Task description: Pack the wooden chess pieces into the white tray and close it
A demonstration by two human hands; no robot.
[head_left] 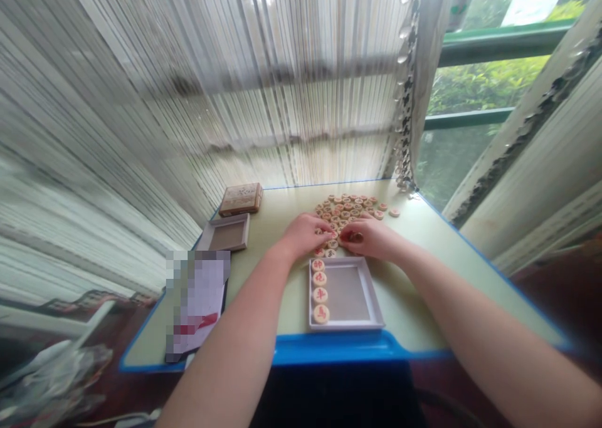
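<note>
Round wooden xiangqi pieces [345, 215] with carved characters lie in a loose pile on the pale table. At the pile's near left, my left hand [305, 232] has its fingers bent and closed at a piece with red marking [334, 234]. Facing it from the right, my right hand [369, 237] is curled, thumb and fingers brought together around a piece, partly hidden. The fingertips of both hands nearly meet. Just in front of them is a shallow white box tray [371, 293]. Several red-character pieces [320, 295] stand in a column along its left side.
At the table's [268, 290] left are a brown patterned box [241, 198], another shallow tray [246, 230] and a pixelated flat item [200, 302]. Blue edging [333, 348] borders the table. String curtains [282, 89] hang behind, with a window [489, 83] at right.
</note>
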